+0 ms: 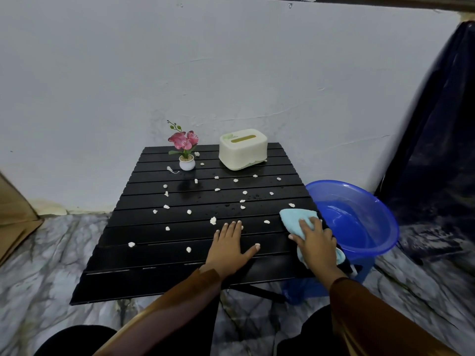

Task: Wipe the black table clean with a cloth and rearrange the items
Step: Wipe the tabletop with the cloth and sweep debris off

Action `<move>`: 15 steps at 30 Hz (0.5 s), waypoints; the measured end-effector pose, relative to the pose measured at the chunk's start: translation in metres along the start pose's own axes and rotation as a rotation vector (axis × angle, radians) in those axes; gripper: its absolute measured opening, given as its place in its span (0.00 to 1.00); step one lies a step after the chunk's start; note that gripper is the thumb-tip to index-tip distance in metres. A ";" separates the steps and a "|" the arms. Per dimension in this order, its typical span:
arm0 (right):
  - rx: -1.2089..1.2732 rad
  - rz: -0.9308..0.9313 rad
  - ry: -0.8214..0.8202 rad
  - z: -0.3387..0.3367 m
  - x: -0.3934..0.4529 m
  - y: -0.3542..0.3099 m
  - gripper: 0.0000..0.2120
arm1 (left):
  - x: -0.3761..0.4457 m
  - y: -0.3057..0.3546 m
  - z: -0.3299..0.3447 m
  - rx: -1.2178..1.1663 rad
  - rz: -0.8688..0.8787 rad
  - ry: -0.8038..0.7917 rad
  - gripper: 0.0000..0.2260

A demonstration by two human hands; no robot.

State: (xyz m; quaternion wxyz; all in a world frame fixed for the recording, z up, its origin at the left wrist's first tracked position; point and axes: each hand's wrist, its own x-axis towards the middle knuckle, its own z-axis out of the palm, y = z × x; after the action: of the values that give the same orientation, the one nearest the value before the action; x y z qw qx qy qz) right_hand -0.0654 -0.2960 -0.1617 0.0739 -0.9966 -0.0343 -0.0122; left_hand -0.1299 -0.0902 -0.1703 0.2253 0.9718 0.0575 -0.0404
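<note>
The black slatted table (159,276) is dotted with several small white crumbs (213,220) and water drops. My left hand (231,246) lies flat on the near middle of the table, fingers spread, holding nothing. My right hand (317,244) presses a light blue cloth (295,218) against the table's right edge. At the back stand a small white pot with pink flowers (185,147) and a cream tissue box (243,149).
A blue plastic basin (359,217) sits on a blue stool just right of the table. A dark curtain (434,140) hangs at the far right. A brown board (12,214) leans at the left. The wall is directly behind the table.
</note>
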 end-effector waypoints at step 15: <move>0.305 -0.171 0.049 -0.012 -0.021 -0.101 0.21 | -0.064 -0.092 -0.060 -0.098 -0.101 0.289 0.32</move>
State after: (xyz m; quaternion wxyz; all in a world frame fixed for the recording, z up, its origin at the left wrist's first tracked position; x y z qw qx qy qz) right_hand -0.0934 -0.1991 -0.1351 0.2236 -0.9667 -0.1186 -0.0371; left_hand -0.2018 0.0122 -0.1494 0.2595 0.9511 0.1402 0.0913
